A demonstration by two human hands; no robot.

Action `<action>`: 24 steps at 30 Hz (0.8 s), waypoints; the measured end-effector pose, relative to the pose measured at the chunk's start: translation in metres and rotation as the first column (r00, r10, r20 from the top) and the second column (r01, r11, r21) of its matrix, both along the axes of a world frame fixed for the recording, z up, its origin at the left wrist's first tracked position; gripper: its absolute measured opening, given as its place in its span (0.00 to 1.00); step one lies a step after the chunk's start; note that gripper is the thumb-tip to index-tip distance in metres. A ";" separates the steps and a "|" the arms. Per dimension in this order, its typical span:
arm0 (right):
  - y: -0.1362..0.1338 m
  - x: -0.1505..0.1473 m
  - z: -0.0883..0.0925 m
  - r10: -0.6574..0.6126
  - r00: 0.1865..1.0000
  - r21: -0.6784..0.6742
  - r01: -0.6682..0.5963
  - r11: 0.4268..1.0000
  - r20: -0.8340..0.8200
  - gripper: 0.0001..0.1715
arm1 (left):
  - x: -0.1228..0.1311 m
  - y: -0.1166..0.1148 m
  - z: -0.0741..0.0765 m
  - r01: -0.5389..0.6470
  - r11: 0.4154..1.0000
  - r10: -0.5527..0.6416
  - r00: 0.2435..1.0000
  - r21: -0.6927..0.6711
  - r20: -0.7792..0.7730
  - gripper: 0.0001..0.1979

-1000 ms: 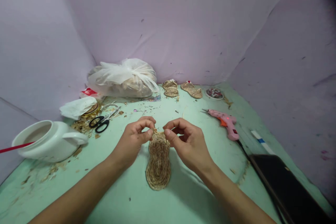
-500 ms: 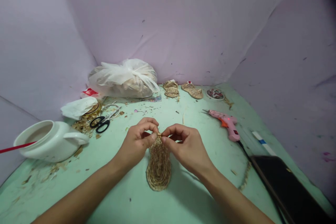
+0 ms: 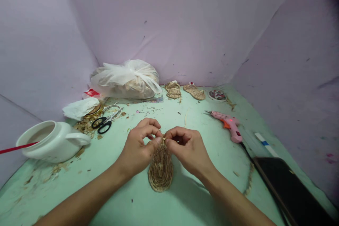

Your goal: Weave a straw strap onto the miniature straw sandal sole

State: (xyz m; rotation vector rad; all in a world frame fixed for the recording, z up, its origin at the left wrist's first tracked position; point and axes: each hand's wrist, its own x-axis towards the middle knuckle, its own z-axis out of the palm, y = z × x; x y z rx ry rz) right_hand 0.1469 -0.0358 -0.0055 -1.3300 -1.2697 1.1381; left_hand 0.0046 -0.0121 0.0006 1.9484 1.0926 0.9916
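A sandal sole (image 3: 160, 169) of coiled, braided straw lies before me, its rounded near end on the green table. My left hand (image 3: 140, 144) is closed in a pinch at the sole's far end, thumb against forefinger. From the other side my right hand (image 3: 187, 144) pinches the same end, its thumb and forefinger close to the left fingertips. Between them shows a small pale bit of straw braid. The fingers hide most of that far tip, so I cannot tell whether the bit is part of the sole.
A pink glue gun (image 3: 230, 123) and a dark phone (image 3: 288, 187) lie at right. Black-handled scissors (image 3: 103, 124) and a white jug (image 3: 57, 143) stand left among straw scraps. Behind are a plastic bag (image 3: 129, 81), straw sandals (image 3: 195, 91) and a small dish (image 3: 217, 95).
My fingertips have shifted slightly to the right at the sole's far end, and the left thumb has turned a little. Both hands keep their pinch; the sole has barely moved.
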 end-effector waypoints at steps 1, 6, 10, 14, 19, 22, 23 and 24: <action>0.001 0.000 0.000 0.011 0.999 -0.007 -0.011 1.000 -0.033 0.04 | 0.000 -0.001 0.000 -0.009 1.000 0.009 1.000 0.027 -0.008 0.05; 0.002 0.001 0.001 0.056 0.966 -0.061 -0.074 0.995 -0.252 0.02 | -0.001 -0.002 0.000 0.003 0.986 0.007 0.998 0.167 -0.060 0.06; 0.003 -0.001 0.002 0.042 0.893 -0.163 -0.127 0.978 -0.448 0.03 | -0.001 -0.004 -0.002 -0.063 0.925 0.095 0.993 0.375 -0.070 0.06; 0.003 -0.003 -0.001 -0.049 0.894 -0.240 -0.067 0.969 -0.446 0.06 | 0.001 -0.006 -0.006 -0.075 0.803 0.185 0.974 0.591 -0.128 0.05; 0.003 -0.003 -0.003 -0.049 0.961 -0.092 0.025 0.995 -0.273 0.02 | 0.002 -0.010 -0.003 -0.064 0.829 0.176 0.973 0.555 -0.151 0.06; 0.002 -0.003 -0.001 -0.048 0.991 0.070 0.057 0.996 -0.123 0.04 | 0.002 -0.013 0.001 -0.108 0.888 0.205 0.963 0.448 -0.175 0.06; 0.001 -0.003 -0.001 -0.050 0.995 0.118 0.060 0.991 -0.082 0.05 | 0.001 -0.014 0.001 -0.122 0.903 0.214 0.959 0.412 -0.185 0.06; 0.001 -0.003 -0.001 -0.049 0.997 0.160 0.057 0.986 -0.053 0.06 | 0.001 -0.015 0.002 -0.136 0.915 0.223 0.955 0.380 -0.195 0.06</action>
